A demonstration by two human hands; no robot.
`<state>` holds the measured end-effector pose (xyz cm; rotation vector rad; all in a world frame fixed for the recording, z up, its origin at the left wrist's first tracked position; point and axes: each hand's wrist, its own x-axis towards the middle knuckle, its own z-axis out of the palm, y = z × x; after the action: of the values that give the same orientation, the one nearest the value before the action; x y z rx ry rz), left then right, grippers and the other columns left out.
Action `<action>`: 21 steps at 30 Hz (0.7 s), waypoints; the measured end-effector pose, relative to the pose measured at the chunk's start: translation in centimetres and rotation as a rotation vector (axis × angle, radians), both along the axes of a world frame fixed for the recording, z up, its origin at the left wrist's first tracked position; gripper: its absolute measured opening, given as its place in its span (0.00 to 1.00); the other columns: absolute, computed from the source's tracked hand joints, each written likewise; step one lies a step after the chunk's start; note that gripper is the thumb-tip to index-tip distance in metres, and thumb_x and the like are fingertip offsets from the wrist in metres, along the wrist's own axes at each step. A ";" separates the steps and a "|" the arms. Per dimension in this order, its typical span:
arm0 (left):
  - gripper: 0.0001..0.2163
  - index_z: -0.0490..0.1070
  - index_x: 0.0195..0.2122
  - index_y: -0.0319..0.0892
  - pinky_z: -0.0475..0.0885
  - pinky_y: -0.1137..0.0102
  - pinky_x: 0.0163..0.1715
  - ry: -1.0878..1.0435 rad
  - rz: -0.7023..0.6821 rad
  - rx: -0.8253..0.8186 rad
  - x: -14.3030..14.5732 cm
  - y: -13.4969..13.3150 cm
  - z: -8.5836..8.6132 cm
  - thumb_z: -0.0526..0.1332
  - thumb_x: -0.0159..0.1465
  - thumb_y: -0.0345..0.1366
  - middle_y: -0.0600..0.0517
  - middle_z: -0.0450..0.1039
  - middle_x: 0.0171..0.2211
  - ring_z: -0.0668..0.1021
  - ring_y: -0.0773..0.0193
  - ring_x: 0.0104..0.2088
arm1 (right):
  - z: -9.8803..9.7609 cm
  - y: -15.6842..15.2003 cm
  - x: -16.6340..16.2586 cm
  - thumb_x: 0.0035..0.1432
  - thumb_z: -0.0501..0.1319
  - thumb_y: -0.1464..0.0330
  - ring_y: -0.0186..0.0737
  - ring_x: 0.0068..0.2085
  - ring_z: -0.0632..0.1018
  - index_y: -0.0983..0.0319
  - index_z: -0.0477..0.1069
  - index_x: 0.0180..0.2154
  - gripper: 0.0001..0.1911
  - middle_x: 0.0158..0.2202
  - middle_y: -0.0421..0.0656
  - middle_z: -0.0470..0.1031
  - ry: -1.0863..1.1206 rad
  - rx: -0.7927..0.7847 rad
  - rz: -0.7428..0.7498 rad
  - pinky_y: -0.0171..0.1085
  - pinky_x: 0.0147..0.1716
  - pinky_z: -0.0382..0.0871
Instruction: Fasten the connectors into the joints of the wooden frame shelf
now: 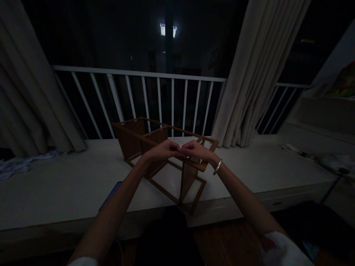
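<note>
A brown wooden rack frame (155, 147) with upright panels lies on its side on a pale ledge (55, 184), one corner jutting over the front edge. Both hands meet above its middle. My left hand (162, 150) is curled, fingertips pinched toward the right hand. My right hand (195, 149), with a silver bangle on the wrist, is also curled and pinched. The fingertips touch over a frame rail; what they pinch, if anything, is too small and dark to make out.
A white railing (172, 79) runs behind the ledge before a dark window. Curtains hang at left (30, 92) and right (257, 74). A dark blue flat object (111, 194) lies on the ledge by my left forearm. Crumpled cloth (16, 166) lies far left; clutter far right.
</note>
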<state>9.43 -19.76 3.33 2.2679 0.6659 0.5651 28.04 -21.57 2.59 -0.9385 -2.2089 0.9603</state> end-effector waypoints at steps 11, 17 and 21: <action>0.15 0.69 0.37 0.34 0.65 0.72 0.35 -0.035 -0.069 -0.111 -0.3 -0.1 0.0 0.58 0.54 0.40 0.48 0.71 0.34 0.71 0.67 0.34 | -0.2 0.2 0.2 0.51 0.51 0.51 0.26 0.20 0.60 0.68 0.66 0.24 0.25 0.18 0.37 0.60 0.018 0.012 0.021 0.28 0.18 0.50; 0.14 0.69 0.34 0.34 0.64 0.74 0.32 -0.042 -0.004 -0.071 -0.4 0.1 -0.5 0.57 0.54 0.42 0.50 0.70 0.31 0.70 0.68 0.31 | -0.3 0.3 0.4 0.50 0.53 0.52 0.27 0.22 0.62 0.68 0.67 0.25 0.23 0.20 0.39 0.63 -0.001 0.014 0.003 0.28 0.19 0.52; 0.16 0.69 0.32 0.34 0.62 0.76 0.27 0.005 0.027 -0.025 -0.5 0.1 -0.6 0.56 0.54 0.45 0.52 0.68 0.27 0.68 0.70 0.27 | -0.3 0.3 0.3 0.47 0.56 0.53 0.26 0.21 0.61 0.67 0.66 0.24 0.21 0.20 0.37 0.61 -0.016 -0.010 0.023 0.28 0.19 0.50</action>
<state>8.96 -19.62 2.76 2.2403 0.7036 0.5611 28.35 -21.23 2.32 -0.9300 -2.2343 0.9787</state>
